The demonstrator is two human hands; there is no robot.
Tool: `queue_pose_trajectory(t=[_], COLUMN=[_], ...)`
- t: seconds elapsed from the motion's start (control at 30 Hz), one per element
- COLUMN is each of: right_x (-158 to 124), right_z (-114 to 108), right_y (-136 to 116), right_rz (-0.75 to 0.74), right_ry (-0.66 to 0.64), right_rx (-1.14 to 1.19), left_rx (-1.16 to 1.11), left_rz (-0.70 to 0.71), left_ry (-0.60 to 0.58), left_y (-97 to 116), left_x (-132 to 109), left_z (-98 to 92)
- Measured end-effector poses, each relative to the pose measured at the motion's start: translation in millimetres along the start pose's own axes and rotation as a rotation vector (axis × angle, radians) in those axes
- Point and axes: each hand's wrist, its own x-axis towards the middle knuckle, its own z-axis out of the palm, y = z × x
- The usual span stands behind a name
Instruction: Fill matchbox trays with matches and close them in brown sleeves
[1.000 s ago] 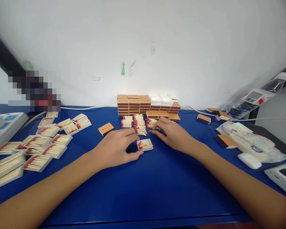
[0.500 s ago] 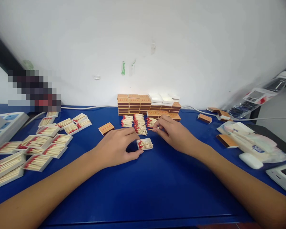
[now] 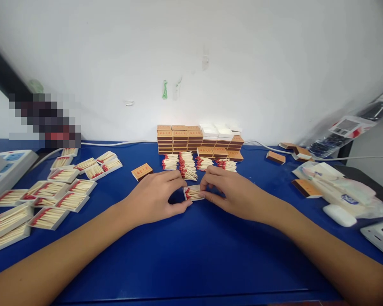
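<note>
A small white matchbox tray [image 3: 196, 187] lies in front of me with red-tipped matches [image 3: 193, 194] in it. My left hand [image 3: 156, 193] is curved around its left end, with the thumb at the near corner and a fingertip at the far one. Over the right end, my right hand [image 3: 228, 189] has its thumb and fingertips closed together on a match, mostly hidden by the fingers. Just beyond the hands are several piles of loose matches [image 3: 187, 165]. A closed orange matchbox [image 3: 142, 171] sits beyond my left hand.
Stacked matchboxes [image 3: 180, 140] stand against the wall, some white trays [image 3: 223, 131] on top. Many filled trays [image 3: 51, 217] spread at left beside a power strip [image 3: 9, 170]. At right are loose matchboxes [image 3: 307, 188], a tissue pack [image 3: 341, 191] and a bottle [image 3: 347, 127].
My right hand has moved left and nearer, from beside the match piles to the tray's right end, bringing a match. The left hand has stayed at the tray.
</note>
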Motion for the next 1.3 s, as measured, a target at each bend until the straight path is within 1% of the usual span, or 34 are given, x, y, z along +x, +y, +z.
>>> queue_pose_trajectory(t=[0.2,0.37,0.47,0.57,0.7,0.87,1.2,1.3], right_x=[2.2,3.8,3.9,3.9,4.4,5.0,4.8,5.6], right_z=[5.1,5.1,3.6,3.8,5.0,4.8,5.2,7.3], right_y=[1.8,6.7,9.7,10.4,10.5,10.5,5.5,4.4], right_rz=[0.005,0.065,0.082,0.07,0.073,0.041,0.016,0.011], right_ry=[-0.029,-0.014,-0.039,-0.053,-0.027,-0.025,0.036,0.026], right_rx=[0.042,0.095,0.105,0.121,0.142,0.194,0.169,0.173], left_rx=[0.0,0.005,0.007,0.007,0.005,0.007,0.014,0.031], left_rz=[-0.007,-0.007,-0.008,-0.014,-0.02,-0.019,-0.042,-0.034], left_ry=[-0.028,-0.028,-0.02,-0.032,-0.048,-0.057,-0.069,-0.072], left_y=[-1.1,-2.1,-2.1,-1.4,-1.1,-2.6,-1.8,-2.1], left_x=[0.8,1.3,1.0,1.0,1.7,1.7,1.5,1.8], left_z=[-0.8,-1.1,-1.0,-1.4,-2.1,-1.9,-2.4,-2.1])
